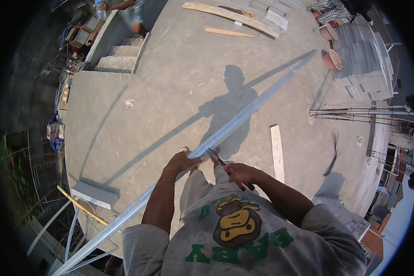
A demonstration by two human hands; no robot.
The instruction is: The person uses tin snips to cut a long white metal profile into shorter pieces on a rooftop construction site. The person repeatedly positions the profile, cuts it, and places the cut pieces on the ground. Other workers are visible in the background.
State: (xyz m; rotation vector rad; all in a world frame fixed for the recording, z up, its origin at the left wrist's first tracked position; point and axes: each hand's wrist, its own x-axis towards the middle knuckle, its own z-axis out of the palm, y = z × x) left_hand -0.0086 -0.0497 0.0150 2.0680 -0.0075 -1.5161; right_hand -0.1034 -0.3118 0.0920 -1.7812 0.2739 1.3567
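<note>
A long, shiny metal channel [253, 106] runs diagonally in front of me, from the lower left up to the far right. Its far end reaches the concrete floor near a bucket. My left hand [181, 162] grips the channel near my waist. In my right hand [244, 173] is a pair of metal snips [217, 158] with red and black handles. The tips of the snips are at the channel's edge, just right of my left hand. Whether the blades are touching or cutting the metal is too small to tell.
A white-edged board [277, 154] lies to the right. Far off are a long plank [230, 19], stacked grey blocks [356, 60] and a bucket [332, 60]. A stairwell [119, 63] opens at far left, where another person [138, 16] stands. A grey block [94, 194] lies near left.
</note>
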